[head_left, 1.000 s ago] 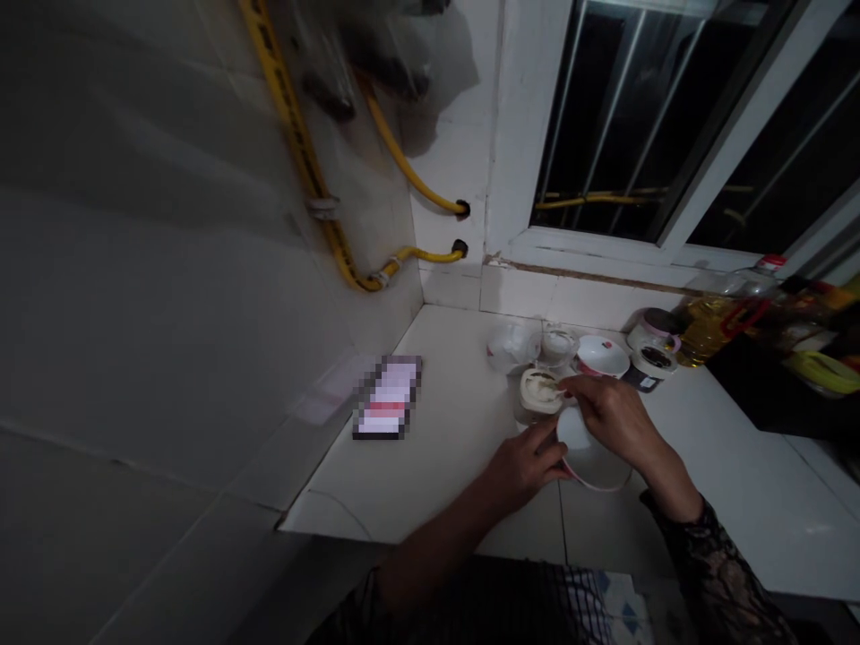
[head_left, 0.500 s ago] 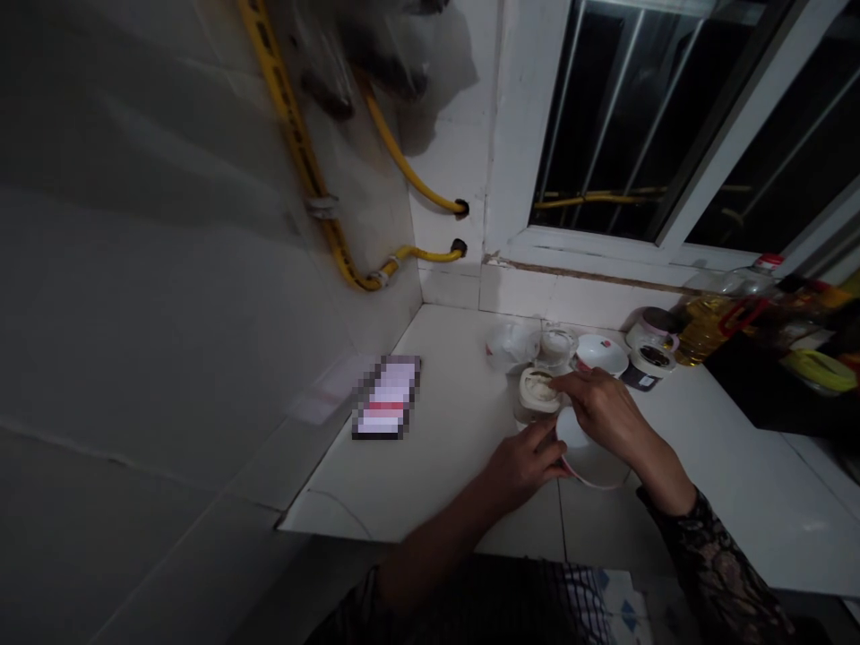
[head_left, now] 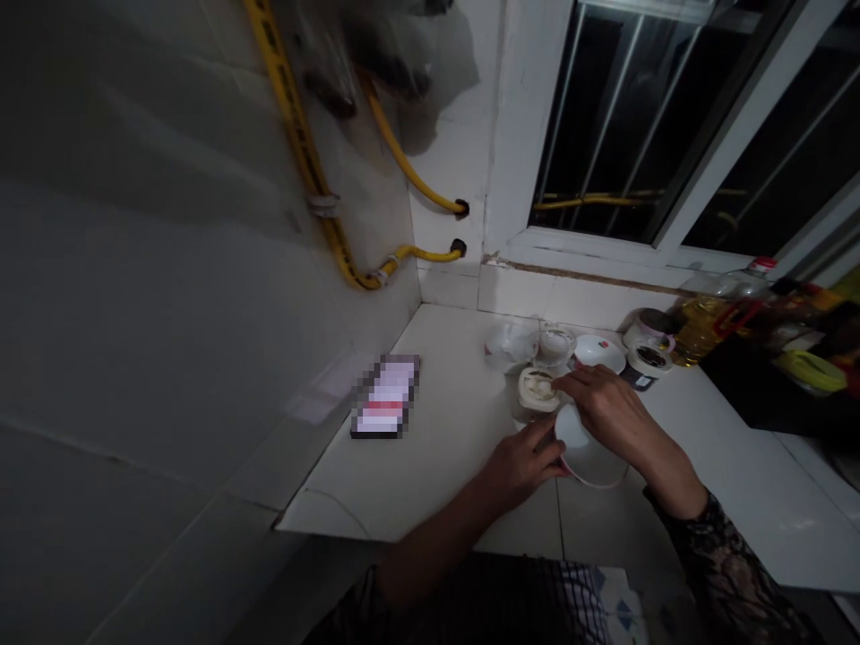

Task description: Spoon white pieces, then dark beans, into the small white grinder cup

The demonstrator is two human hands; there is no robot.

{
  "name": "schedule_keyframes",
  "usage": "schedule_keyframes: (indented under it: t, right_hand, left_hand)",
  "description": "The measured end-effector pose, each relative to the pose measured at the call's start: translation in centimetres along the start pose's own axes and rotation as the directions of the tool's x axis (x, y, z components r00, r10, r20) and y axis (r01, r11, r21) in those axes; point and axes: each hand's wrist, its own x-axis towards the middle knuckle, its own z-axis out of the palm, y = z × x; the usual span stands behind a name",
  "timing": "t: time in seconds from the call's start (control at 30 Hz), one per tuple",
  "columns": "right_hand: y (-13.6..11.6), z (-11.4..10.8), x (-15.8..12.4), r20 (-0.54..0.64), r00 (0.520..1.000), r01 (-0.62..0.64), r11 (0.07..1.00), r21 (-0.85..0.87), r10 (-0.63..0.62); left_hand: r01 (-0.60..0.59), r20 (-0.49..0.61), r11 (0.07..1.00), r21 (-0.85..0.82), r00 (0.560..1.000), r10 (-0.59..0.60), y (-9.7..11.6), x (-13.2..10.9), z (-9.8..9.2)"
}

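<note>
A white bowl (head_left: 591, 452) is tilted toward the jar, and my left hand (head_left: 528, 464) grips it by the left rim with fingers and thumb. Just behind it stands a squarish open jar (head_left: 536, 403) with white contents. My right hand (head_left: 605, 403) reaches over the bowl, its fingers pinched together at the jar's mouth on what looks like a small spoon, mostly hidden by the fingers.
Behind the jar sit a clear plastic container (head_left: 509, 345), a glass jar (head_left: 554, 347), a white bowl (head_left: 597, 352) and a dark-topped jar (head_left: 649, 365). An oil bottle (head_left: 699, 327) is farther right. A phone (head_left: 386, 399) lies left, near the wall.
The white contents at the jar's mouth look heaped differently, and my right hand has shifted very slightly. My left hand keeps its grip on the bowl.
</note>
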Motion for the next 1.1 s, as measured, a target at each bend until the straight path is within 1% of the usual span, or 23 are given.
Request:
schedule_keyframes:
  t: [0.1, 0.2, 0.37, 0.43, 0.5, 0.6, 0.7, 0.77, 0.83, 0.9, 1.0, 1.1]
  right_hand:
    - [-0.2, -0.1, -0.1, 0.016, 1.000, 0.005, 1.000, -0.013, -0.005]
    - [-0.1, -0.1, -0.3, -0.010, 1.000, -0.019, 1.000, 0.010, 0.019]
    - [0.2, 0.7, -0.1, -0.068, 0.994, -0.080, 0.988, 0.133, 0.089]
    - [0.4, 1.1, 0.0, -0.076, 0.984, -0.147, 0.971, 0.186, 0.164]
    - [0.6, 1.3, 0.1, -0.066, 0.958, -0.253, 0.929, 0.269, 0.280]
    - [1.0, 1.3, 0.1, -0.013, 0.901, -0.382, 0.806, 0.452, 0.434]
    - [1.2, 1.1, -0.3, -0.010, 0.854, -0.419, 0.698, 0.581, 0.520]
    - [1.2, 1.0, -0.6, -0.041, 0.835, -0.409, 0.669, 0.620, 0.548]
    - [1.1, 1.1, -0.8, -0.087, 0.831, -0.391, 0.689, 0.611, 0.549]
    - [1.0, 1.5, -0.9, -0.162, 0.845, -0.351, 0.757, 0.550, 0.510]
    - [1.0, 2.3, -0.8, -0.241, 0.896, -0.263, 0.883, 0.389, 0.373]
    - [0.7, 2.7, -0.8, -0.219, 0.948, -0.181, 0.956, 0.230, 0.232]
  left_hand:
    - [0.006, -0.009, 1.000, -0.006, 1.000, -0.006, 0.1, -0.1, 0.0]
    - [0.003, -0.005, 1.000, -0.004, 1.000, -0.003, 0.1, -0.1, 0.0]
    - [0.000, 0.004, 1.000, 0.021, 1.000, 0.000, 0.1, 0.0, 0.1]
    - [-0.004, 0.000, 1.000, 0.019, 1.000, 0.004, 0.0, 0.0, 0.1]
    - [-0.005, -0.006, 1.000, 0.013, 1.000, 0.005, 0.0, 0.0, 0.1]
    - [0.003, -0.006, 1.000, 0.006, 1.000, -0.003, -0.1, -0.1, 0.1]
    - [0.004, 0.010, 1.000, 0.002, 1.000, -0.004, -0.1, -0.2, 0.1]
    - [0.002, 0.037, 1.000, 0.004, 0.999, -0.003, -0.1, -0.2, 0.1]
    - [-0.002, 0.050, 1.000, 0.004, 0.999, 0.002, -0.1, -0.2, 0.2]
    - [0.005, 0.052, 1.000, -0.007, 0.999, -0.005, -0.1, -0.1, 0.1]
    - [0.030, 0.058, 0.999, -0.030, 0.998, -0.028, -0.1, -0.1, 0.0]
    - [0.038, 0.054, 0.998, -0.043, 0.998, -0.036, -0.1, -0.1, -0.1]
